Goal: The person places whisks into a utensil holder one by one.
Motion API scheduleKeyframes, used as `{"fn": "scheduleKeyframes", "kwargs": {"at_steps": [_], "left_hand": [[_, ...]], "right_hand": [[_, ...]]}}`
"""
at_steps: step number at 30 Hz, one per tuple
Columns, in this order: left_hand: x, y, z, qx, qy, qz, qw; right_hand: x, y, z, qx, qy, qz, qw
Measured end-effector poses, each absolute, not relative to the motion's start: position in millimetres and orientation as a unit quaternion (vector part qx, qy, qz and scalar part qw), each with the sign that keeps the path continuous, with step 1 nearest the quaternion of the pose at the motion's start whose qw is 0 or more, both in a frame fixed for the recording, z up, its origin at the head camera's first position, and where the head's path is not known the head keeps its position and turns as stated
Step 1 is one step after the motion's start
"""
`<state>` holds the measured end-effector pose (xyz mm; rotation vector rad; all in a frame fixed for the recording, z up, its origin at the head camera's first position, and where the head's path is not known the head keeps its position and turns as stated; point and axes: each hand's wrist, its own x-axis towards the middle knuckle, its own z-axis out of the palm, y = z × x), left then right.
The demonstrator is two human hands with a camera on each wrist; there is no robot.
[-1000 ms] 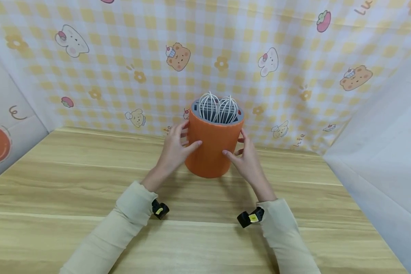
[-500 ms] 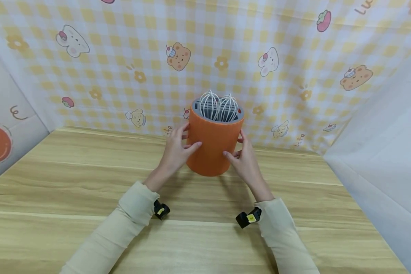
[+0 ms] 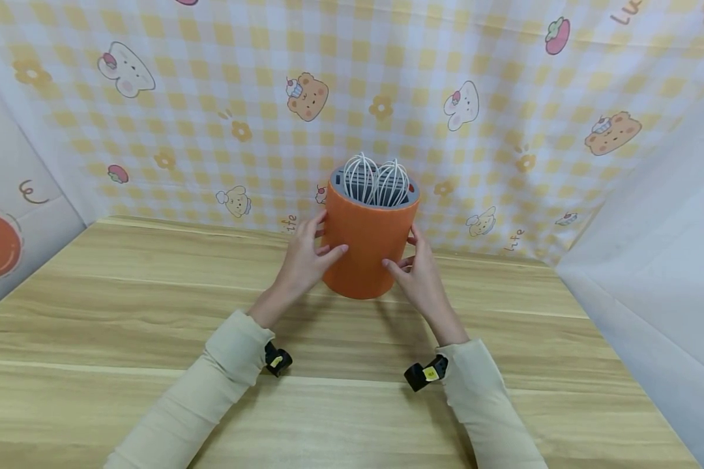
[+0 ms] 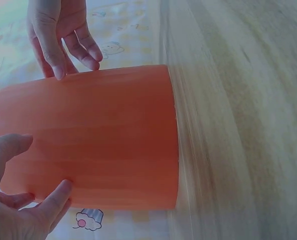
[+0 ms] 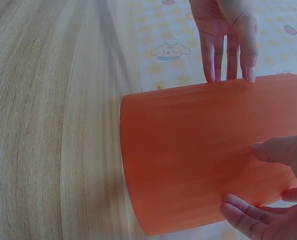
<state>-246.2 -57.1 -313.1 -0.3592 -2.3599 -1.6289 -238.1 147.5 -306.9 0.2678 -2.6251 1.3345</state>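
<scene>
An orange utensil holder (image 3: 364, 244) stands upright at the back of the table, in the middle of the head view. Out of its grey slotted top (image 3: 410, 197) rise two white wire whisks (image 3: 381, 182). My left hand (image 3: 304, 259) grips its left side, thumb across the front and fingers round the side. From the right, my right hand (image 3: 420, 270) holds it the same way. Both wrist views show the smooth orange wall (image 4: 103, 135) with a hand on either side; its base edge (image 5: 122, 135) is right at the tabletop, and the whisks are out of sight there.
The wood-grain table (image 3: 352, 417) ends at a yellow checked cloth (image 3: 211, 130) close behind the holder. White cloth hangs along the left and right (image 3: 669, 260) sides. Each wrist carries a small black camera (image 3: 278, 361).
The orange utensil holder has shifted slightly back toward the checked cloth, and both hands have moved along with it. Their grip looks the same.
</scene>
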Motion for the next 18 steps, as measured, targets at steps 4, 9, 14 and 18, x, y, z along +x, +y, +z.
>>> {"fn": "scheduleKeyframes", "kwargs": {"at_steps": [4, 9, 14, 18], "left_hand": [[-246.7, -56.9, -313.4, -0.124, -0.811, -0.559, 0.125], [-246.6, -56.9, -313.6, -0.125, -0.809, -0.561, 0.122], [-246.1, -57.7, -312.9, -0.128, -0.807, -0.564, 0.117], [-245.7, -58.7, -312.4, -0.129, -0.808, -0.564, 0.114]], "right_hand": [[-238.2, 147.3, -306.8, 0.090, -0.884, 0.451, 0.091], [-239.0, 147.8, -307.3, 0.092, -0.882, 0.453, 0.091], [-239.9, 148.1, -309.0, 0.095, -0.880, 0.456, 0.091], [-239.4, 147.6, -309.3, 0.098, -0.879, 0.457, 0.092]]}}
